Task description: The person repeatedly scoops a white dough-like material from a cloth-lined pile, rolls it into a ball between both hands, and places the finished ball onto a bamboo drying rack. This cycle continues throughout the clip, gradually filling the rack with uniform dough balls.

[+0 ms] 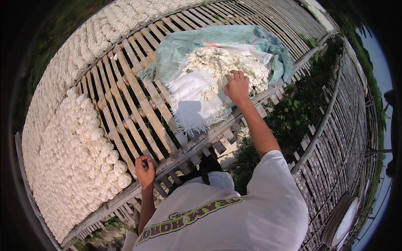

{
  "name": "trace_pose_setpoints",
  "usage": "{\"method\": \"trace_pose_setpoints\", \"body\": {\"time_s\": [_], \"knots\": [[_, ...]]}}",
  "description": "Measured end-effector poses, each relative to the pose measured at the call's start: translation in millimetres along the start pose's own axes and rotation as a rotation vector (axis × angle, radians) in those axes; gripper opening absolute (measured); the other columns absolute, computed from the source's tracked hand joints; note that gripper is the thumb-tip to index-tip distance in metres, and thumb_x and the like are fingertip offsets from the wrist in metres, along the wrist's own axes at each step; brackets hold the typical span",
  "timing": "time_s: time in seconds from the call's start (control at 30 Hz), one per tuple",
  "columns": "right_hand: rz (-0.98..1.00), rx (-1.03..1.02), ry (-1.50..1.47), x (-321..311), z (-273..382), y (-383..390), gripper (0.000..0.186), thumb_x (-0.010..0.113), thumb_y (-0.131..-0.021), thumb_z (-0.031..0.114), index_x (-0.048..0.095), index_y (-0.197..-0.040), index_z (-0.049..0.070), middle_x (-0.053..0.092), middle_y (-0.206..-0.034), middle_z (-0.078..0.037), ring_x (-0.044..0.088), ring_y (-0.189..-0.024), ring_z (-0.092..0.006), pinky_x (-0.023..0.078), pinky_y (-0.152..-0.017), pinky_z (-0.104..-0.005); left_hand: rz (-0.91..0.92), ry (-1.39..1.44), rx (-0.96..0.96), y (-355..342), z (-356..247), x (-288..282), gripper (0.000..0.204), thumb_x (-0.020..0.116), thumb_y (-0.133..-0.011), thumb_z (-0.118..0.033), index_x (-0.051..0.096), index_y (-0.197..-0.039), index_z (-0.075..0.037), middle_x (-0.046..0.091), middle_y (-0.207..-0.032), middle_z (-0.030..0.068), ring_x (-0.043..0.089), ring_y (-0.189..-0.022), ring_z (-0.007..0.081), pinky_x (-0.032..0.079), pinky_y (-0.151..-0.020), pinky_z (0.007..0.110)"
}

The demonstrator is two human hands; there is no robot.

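A heap of moist-looking white shreds point(217, 62) lies on a spread white woven sack point(194, 94), with a pale green plastic sheet point(173, 52) around its far side. At the heap's near edge is my right hand point(237, 87), fingers bent and apart over the white shreds; whether the fingertips touch them I cannot tell. My left hand point(145, 170) hovers by the near edge of the slatted bamboo rack point(121, 94). Its fingers curl loosely, with a gap to the thumb and nothing visible in them. Closest to it are round white clumps point(94, 161), packed together on the left.
A wooden rail point(184, 151) edges the rack in front of me. More white clumps point(113, 21) line a rack at the far left. To the right, past green plants point(284, 119), runs another bamboo rack point(335, 159); a round container point(341, 219) stands at lower right.
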State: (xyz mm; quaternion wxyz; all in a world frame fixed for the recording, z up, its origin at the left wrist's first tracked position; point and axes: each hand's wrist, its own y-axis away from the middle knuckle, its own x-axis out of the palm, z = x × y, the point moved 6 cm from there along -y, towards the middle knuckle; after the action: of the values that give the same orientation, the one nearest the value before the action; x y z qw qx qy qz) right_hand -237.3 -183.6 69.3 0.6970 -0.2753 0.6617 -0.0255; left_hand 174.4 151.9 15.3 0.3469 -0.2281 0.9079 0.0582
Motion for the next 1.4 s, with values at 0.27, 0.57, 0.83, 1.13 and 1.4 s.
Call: {"method": "trace_pose_setpoints", "body": {"time_s": [0.27, 0.57, 0.83, 1.13, 1.4], "knots": [[0.166, 0.033, -0.025, -12, -89, -30, 0.009, 0.075, -0.090, 0.019, 0.081, -0.092, 0.013, 0.072, -0.101, -0.011, 0.066, -0.104, -0.0284, 0.048, -0.091, -0.0492, 0.005, 0.009, -0.039, 2, 6, 2, 0.013, 0.068, -0.098, -0.014, 0.067, -0.106, -0.003, 0.067, -0.102, 0.0087, 0.064, -0.084, 0.0215, 0.049, -0.066, 0.033], [-0.171, 0.559, -0.842, -51, -167, -17, 0.020, 0.076, -0.098, 0.013, 0.079, -0.111, -0.002, 0.078, -0.092, -0.012, 0.073, -0.081, -0.0168, 0.059, -0.074, -0.0324, 0.023, 0.028, -0.060, 0, 13, 6, 0.013, 0.067, -0.099, -0.013, 0.067, -0.105, -0.002, 0.066, -0.103, 0.0098, 0.064, -0.084, 0.0216, 0.050, -0.067, 0.033], [0.406, 0.810, -0.823, -98, -202, 68, 0.021, 0.076, -0.098, 0.015, 0.076, -0.117, 0.005, 0.077, -0.109, -0.006, 0.071, -0.089, -0.0140, 0.055, -0.076, -0.0298, 0.050, 0.007, -0.085, 0, 17, 8, 0.012, 0.067, -0.099, -0.012, 0.067, -0.105, -0.002, 0.067, -0.102, 0.0094, 0.063, -0.082, 0.0208, 0.050, -0.067, 0.032], [0.121, 0.056, -0.065, -52, -127, 18, 0.029, 0.070, -0.091, 0.009, 0.079, -0.117, 0.020, 0.063, -0.101, -0.009, 0.065, -0.104, -0.0296, 0.055, -0.082, -0.0437, 0.096, -0.010, -0.082, 0, 18, 11, 0.010, 0.067, -0.096, -0.009, 0.068, -0.103, -0.002, 0.067, -0.100, 0.0103, 0.066, -0.083, 0.0218, 0.050, -0.065, 0.033], [0.166, -0.141, 0.021, -22, -127, -31, 0.010, 0.072, -0.094, 0.020, 0.078, -0.101, 0.016, 0.062, -0.104, -0.006, 0.063, -0.107, -0.0261, 0.052, -0.090, -0.0450, 0.063, 0.012, -0.083, 0, 24, 10, 0.011, 0.065, -0.096, -0.009, 0.068, -0.104, -0.002, 0.067, -0.101, 0.0109, 0.065, -0.083, 0.0229, 0.049, -0.065, 0.033]]}}
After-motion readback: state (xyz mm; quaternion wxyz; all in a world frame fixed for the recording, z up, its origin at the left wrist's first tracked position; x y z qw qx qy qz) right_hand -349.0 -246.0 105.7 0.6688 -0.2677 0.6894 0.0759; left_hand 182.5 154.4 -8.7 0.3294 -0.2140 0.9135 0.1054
